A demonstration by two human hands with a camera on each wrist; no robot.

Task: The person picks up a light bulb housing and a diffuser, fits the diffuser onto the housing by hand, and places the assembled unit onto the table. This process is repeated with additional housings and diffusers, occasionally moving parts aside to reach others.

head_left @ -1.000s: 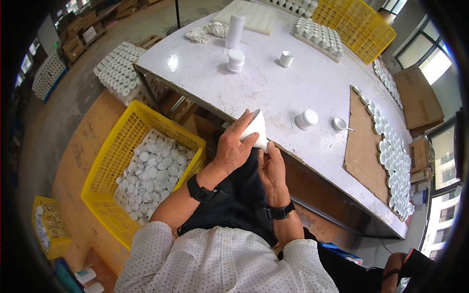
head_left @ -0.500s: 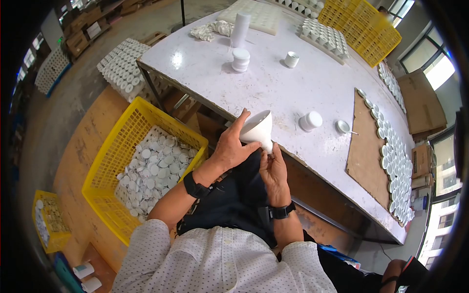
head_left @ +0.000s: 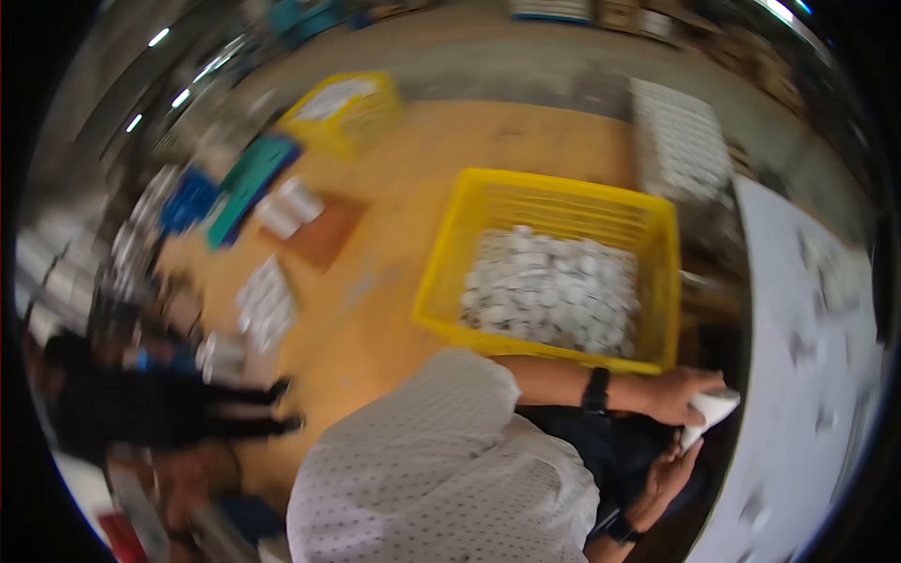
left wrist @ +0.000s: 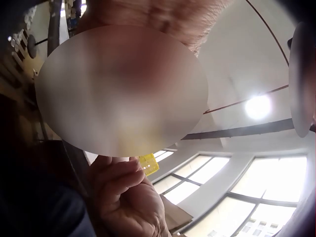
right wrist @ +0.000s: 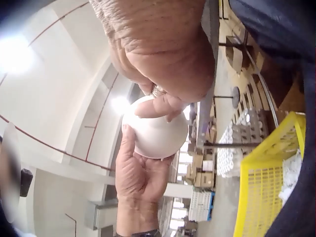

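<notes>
A smooth white cone-shaped cup (head_left: 715, 408) is held over the lap, beside the table edge. My left hand (head_left: 680, 394) grips it around its flared side. At its narrow end my right hand (head_left: 671, 469) pinches with thumb and fingers. The left wrist view looks at the cup's wide mouth (left wrist: 123, 91), blurred by closeness, with the right hand (left wrist: 131, 197) below it. In the right wrist view the left hand (right wrist: 143, 180) supports the cup (right wrist: 163, 133) from the far side, and a small ribbed metallic bit (right wrist: 157, 91) shows by the right fingers.
A yellow crate (head_left: 436, 281) full of small white discs (head_left: 554, 291) stands close to my left arm. The white table (head_left: 788, 375) runs along the right. Stacked white pieces (head_left: 680, 141) stand behind the crate, and a person in dark clothes (head_left: 141, 403) is at the left.
The head view has swung far to the left, so the crate is now central and the table at the right edge. Both hands still hold the cup.
</notes>
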